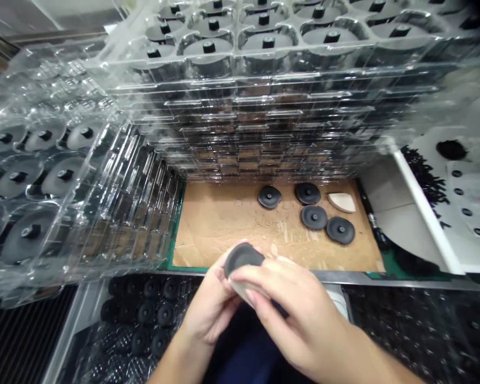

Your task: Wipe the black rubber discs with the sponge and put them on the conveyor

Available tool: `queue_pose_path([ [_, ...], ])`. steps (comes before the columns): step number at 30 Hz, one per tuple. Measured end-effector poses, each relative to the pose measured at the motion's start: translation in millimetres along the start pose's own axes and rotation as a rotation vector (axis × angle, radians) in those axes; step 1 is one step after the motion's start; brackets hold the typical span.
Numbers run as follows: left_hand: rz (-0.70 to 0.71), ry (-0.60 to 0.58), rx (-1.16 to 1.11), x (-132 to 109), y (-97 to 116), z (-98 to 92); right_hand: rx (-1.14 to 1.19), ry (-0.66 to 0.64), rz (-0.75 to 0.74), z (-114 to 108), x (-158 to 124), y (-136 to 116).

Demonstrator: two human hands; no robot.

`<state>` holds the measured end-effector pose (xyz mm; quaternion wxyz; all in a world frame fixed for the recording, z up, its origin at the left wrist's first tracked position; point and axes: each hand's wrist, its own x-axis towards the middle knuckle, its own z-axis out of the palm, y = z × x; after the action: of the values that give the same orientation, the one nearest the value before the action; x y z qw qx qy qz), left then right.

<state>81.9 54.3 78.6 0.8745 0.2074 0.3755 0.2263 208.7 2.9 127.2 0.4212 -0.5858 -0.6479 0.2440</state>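
My left hand (208, 309) is wrapped round the rim of a dark grey rubbery disc (242, 257), held tilted just above the front edge of the cardboard. Closed over the near side of that disc is my right hand (300, 298), its fingers pinching a pale, thin piece (242, 292) against it. Most of this pale piece is hidden by the fingers, so its kind cannot be told. Beyond my hands, several like discs with small central studs lie on the cardboard, one of them a dark disc (314, 217). A beige wedge-shaped pad (342, 202) rests beside them.
A tall stack of clear plastic trays (264, 114) filled with discs stands behind the cardboard sheet (216, 213). Another tray stack (116, 197) rises on the left. At right a white bin wall (428, 213) borders small black parts (424, 176). More discs in a tray (146, 312) sit below left.
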Motion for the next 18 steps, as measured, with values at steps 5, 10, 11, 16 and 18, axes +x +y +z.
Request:
queue_pose_path([
  [5,-0.026,-0.05,-0.013,0,3,12.3,-0.152,0.151,-0.003,1,6,2],
  [10,0.023,-0.128,-0.008,1,18,16.5,-0.029,-0.014,-0.105,-11,-8,1],
  [11,0.026,-0.136,-0.013,1,19,14.7,-0.049,-0.026,-0.074,-16,-13,1],
  [16,0.014,-0.109,-0.09,2,11,11.1,-0.298,0.086,0.072,-27,-13,1],
  [18,-0.004,-0.107,-0.087,0,10,13.3,-0.351,0.104,-0.021,-25,-2,2],
])
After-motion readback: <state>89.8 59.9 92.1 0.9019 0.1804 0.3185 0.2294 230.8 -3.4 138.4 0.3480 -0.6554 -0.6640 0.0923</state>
